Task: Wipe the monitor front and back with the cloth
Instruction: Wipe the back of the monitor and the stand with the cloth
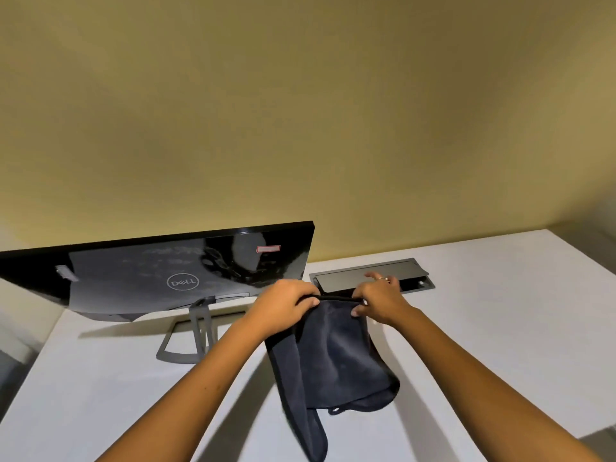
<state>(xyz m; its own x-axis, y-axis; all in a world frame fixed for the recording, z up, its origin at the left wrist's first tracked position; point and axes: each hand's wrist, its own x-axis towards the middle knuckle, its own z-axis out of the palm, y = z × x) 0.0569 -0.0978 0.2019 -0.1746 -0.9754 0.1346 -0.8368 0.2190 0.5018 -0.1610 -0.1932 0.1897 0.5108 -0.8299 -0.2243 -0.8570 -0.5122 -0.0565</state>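
A black monitor (140, 275) stands at the left on a grey stand (196, 331), its glossy back with a round logo facing me. A dark navy cloth (336, 358) hangs above the desk, held by its top edge. My left hand (286, 301) pinches the left end of that edge. My right hand (380, 298), a ring on one finger, pinches the right end. The cloth's lower part drapes down towards me, with a small loop at its hem. Both hands are just right of the monitor's lower right corner.
The white desk (500, 345) runs to a yellow-beige wall (300, 111). A grey cable hatch (410, 271) is set into the desktop behind my hands. The desk's right edge falls away at the far right.
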